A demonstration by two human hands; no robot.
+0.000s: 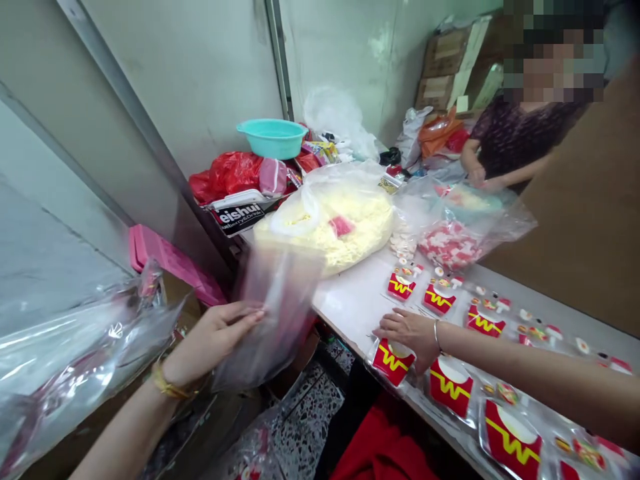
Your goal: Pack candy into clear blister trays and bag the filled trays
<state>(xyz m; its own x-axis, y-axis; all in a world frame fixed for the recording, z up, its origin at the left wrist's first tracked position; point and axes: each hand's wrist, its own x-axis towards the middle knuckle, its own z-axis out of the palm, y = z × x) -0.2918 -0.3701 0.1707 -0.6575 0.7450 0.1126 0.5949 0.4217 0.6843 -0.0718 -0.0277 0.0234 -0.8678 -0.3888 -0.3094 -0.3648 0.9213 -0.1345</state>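
My left hand point(220, 337) pinches a clear plastic bag point(280, 307) between thumb and fingers, beyond the table's left edge; the bag is blurred by motion. On the tabletop my right hand point(407, 333) lies with its fingers stretched out, over the top of a red fries-box piece with a yellow zigzag point(393, 363) in clear wrapping. Whether it presses on that piece I cannot tell. Similar red pieces point(453, 387) lie in rows along the table point(340, 300), with small food-shaped charms point(507, 393) beside several of them.
A big clear bag of pale yellow pieces point(345, 220) stands behind, next to a bag of red and white pieces point(450, 243). A turquoise basin point(273, 140) sits on red bags point(233, 173). Across the table is another person point(525, 143). Plastic-covered boxes point(90, 353) stand at left.
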